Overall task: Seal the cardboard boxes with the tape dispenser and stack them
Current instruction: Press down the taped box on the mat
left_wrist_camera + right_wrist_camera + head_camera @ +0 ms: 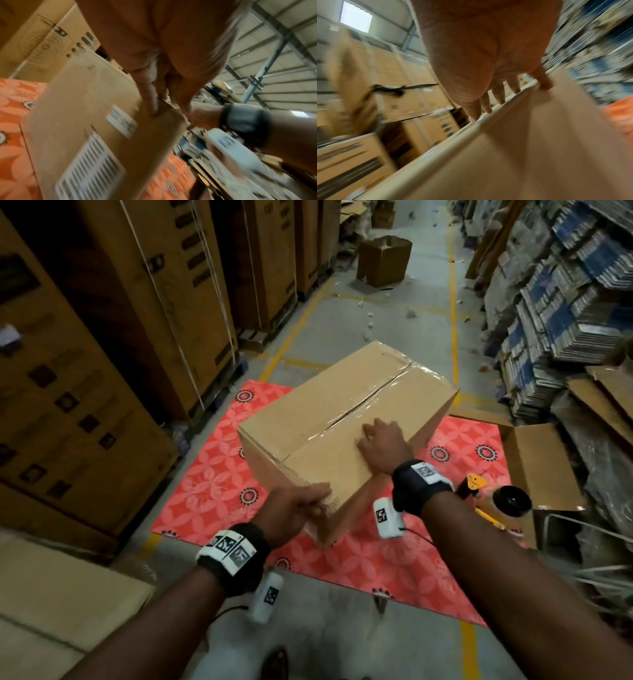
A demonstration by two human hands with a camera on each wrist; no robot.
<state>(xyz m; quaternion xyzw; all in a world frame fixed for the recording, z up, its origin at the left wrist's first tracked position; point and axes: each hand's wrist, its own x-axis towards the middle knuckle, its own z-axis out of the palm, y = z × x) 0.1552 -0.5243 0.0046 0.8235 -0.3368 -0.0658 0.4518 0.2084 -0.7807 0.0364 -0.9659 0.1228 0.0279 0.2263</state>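
Note:
A brown cardboard box (342,412) with clear tape along its top seam stands tilted over a red patterned mat (212,484). My left hand (301,501) grips its near corner, fingers on the labelled side face (85,108) and thumb over the top edge. My right hand (380,440) lies flat on the top with its fingers spread; in the right wrist view those fingertips (488,105) press on the box (522,148). A yellow tape dispenser (496,501) with a black-cored roll rests to the right, beside an open box (541,460).
Tall strapped cartons (85,371) line the left side. Stacks of flattened cartons (555,302) lean along the right. An open carton (383,261) stands far down the aisle. A plain carton top (51,594) sits at the near left.

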